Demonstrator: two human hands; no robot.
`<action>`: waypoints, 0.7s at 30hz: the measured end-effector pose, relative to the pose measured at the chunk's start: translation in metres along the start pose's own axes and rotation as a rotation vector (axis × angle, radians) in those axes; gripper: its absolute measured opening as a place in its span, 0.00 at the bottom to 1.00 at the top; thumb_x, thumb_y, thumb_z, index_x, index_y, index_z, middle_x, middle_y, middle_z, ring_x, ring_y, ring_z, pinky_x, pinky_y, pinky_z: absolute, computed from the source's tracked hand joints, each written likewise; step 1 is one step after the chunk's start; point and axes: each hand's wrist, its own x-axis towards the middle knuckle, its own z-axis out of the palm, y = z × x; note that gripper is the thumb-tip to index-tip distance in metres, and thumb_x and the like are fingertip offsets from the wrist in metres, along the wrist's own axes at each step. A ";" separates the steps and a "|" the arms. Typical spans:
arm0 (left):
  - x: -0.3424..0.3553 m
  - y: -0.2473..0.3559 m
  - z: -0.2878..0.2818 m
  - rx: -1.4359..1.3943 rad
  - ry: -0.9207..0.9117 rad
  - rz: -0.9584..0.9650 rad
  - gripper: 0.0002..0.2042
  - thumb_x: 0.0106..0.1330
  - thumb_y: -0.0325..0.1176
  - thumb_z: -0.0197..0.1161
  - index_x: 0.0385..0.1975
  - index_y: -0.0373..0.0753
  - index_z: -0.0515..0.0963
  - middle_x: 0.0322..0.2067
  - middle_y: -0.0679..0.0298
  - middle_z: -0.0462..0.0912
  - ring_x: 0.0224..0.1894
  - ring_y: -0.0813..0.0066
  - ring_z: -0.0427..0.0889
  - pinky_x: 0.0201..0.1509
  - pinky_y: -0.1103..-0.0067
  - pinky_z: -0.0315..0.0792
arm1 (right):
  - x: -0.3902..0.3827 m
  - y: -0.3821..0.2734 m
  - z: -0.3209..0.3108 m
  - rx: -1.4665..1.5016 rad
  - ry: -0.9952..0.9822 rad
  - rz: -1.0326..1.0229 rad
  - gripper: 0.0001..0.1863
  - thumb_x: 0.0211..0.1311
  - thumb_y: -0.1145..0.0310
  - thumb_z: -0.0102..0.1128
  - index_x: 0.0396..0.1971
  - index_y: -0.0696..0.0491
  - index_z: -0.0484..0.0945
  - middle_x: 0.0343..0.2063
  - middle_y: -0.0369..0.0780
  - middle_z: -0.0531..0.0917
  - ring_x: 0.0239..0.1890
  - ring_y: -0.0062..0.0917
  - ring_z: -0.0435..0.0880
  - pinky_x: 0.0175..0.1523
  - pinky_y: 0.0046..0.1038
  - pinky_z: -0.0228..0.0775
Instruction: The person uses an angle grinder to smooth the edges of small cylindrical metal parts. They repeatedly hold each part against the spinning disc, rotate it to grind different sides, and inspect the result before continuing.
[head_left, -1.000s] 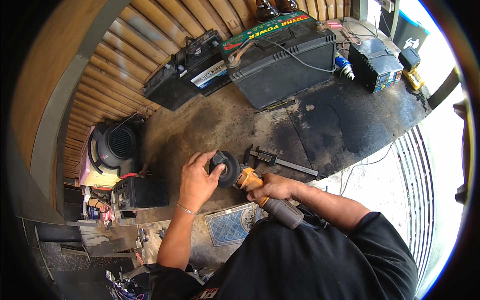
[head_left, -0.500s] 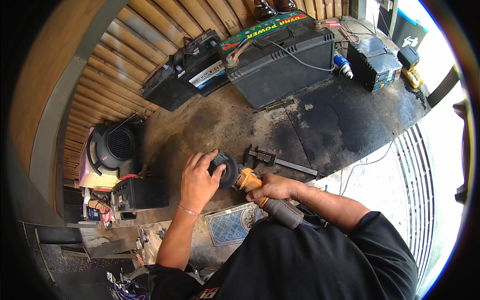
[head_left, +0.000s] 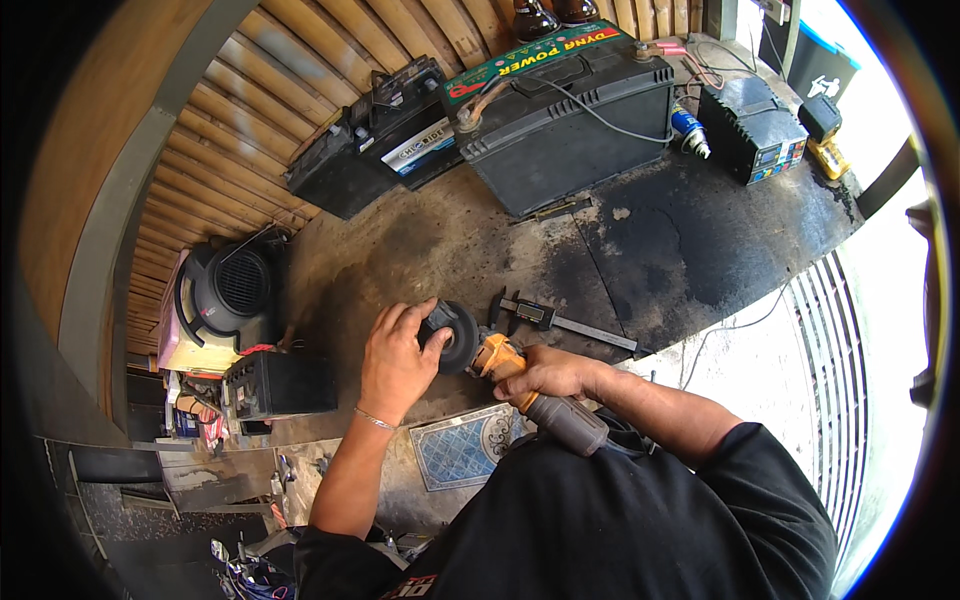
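Observation:
An orange and grey angle grinder (head_left: 562,422) slants across the near edge of the workbench, its black disc (head_left: 463,338) toward the left. My right hand (head_left: 545,372) is wrapped round the grinder's body behind the orange head. With fingers and thumb closed, my left hand (head_left: 397,352) grips a small dark piece (head_left: 433,318) up against the disc's left side. The fingers partly cover that piece, so its kind is not clear. Just beyond the grinder lies a digital caliper (head_left: 540,316), flat on the bench with its display up.
Large black batteries (head_left: 570,150) stand along the slatted back wall, beside a blue spray can (head_left: 690,130), a black box (head_left: 752,130) and a yellow tool (head_left: 828,155). At left are a round black appliance (head_left: 240,282) and another dark battery (head_left: 280,385). A blue patterned mat (head_left: 460,452) lies below.
Both hands and the grinder hold nearly the same place. The whole view has shifted very slightly.

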 end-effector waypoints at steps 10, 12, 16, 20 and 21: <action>0.002 -0.001 -0.004 -0.147 -0.065 -0.132 0.21 0.61 0.35 0.77 0.52 0.34 0.84 0.45 0.52 0.86 0.50 0.49 0.84 0.57 0.64 0.78 | 0.004 0.006 0.000 0.049 -0.008 -0.004 0.34 0.58 0.51 0.80 0.56 0.60 0.82 0.46 0.42 0.89 0.50 0.28 0.86 0.57 0.30 0.76; 0.002 0.000 -0.004 -0.151 -0.077 -0.155 0.21 0.61 0.35 0.78 0.52 0.34 0.84 0.46 0.51 0.87 0.50 0.49 0.85 0.57 0.64 0.78 | 0.004 0.004 0.001 0.040 -0.007 -0.004 0.34 0.57 0.51 0.80 0.56 0.60 0.83 0.46 0.42 0.89 0.50 0.28 0.86 0.56 0.30 0.76; 0.003 0.001 -0.005 -0.196 -0.072 -0.172 0.21 0.61 0.36 0.78 0.51 0.33 0.84 0.47 0.50 0.87 0.50 0.50 0.86 0.57 0.65 0.79 | 0.001 0.001 0.001 0.033 -0.004 -0.008 0.34 0.57 0.51 0.80 0.55 0.60 0.83 0.46 0.42 0.89 0.49 0.28 0.86 0.56 0.30 0.76; 0.003 0.003 -0.007 -0.222 -0.087 -0.185 0.20 0.61 0.35 0.78 0.51 0.33 0.84 0.47 0.49 0.88 0.50 0.50 0.86 0.57 0.65 0.79 | -0.001 0.000 0.001 0.043 -0.006 -0.011 0.33 0.58 0.51 0.80 0.54 0.60 0.83 0.45 0.42 0.89 0.49 0.28 0.86 0.56 0.30 0.76; 0.003 0.003 -0.007 -0.229 -0.094 -0.200 0.20 0.62 0.35 0.77 0.51 0.32 0.84 0.47 0.49 0.88 0.50 0.49 0.87 0.57 0.65 0.79 | -0.001 0.000 0.001 0.045 -0.005 -0.015 0.32 0.58 0.51 0.80 0.54 0.60 0.83 0.45 0.42 0.89 0.49 0.28 0.86 0.56 0.30 0.76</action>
